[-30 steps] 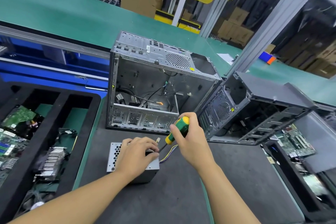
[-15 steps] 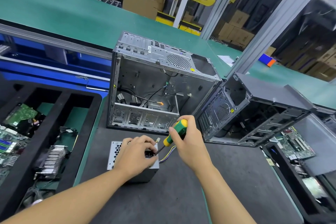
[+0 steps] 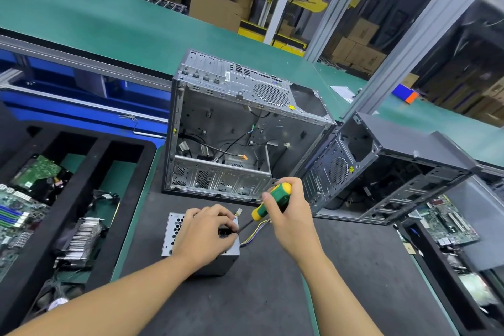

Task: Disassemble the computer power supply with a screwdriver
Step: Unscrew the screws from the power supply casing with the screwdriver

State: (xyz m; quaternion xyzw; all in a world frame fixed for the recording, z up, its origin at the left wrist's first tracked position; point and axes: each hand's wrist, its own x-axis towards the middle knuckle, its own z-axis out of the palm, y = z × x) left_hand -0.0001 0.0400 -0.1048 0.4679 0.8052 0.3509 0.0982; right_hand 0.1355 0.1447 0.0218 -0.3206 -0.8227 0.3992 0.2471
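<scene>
A small grey metal power supply (image 3: 174, 237) with a perforated left face lies on the dark mat near the front. My left hand (image 3: 203, 234) rests on top of it and holds it down. Coloured wires (image 3: 255, 232) trail from its right side. My right hand (image 3: 289, 217) grips a screwdriver (image 3: 271, 203) with a green and yellow handle. Its dark shaft slants down to the left, with the tip at the top right of the power supply, by my left fingertips. The screw itself is hidden.
An empty open silver computer case (image 3: 234, 128) stands just behind my hands. A darker case (image 3: 387, 166) lies tilted to the right. Black trays on the left (image 3: 90, 172) and right (image 3: 436, 275) hold circuit boards and parts. A green conveyor (image 3: 109, 24) runs behind.
My right hand has shifted slightly with the screwdriver, whose tip stays on the power supply. My left hand keeps its hold.
</scene>
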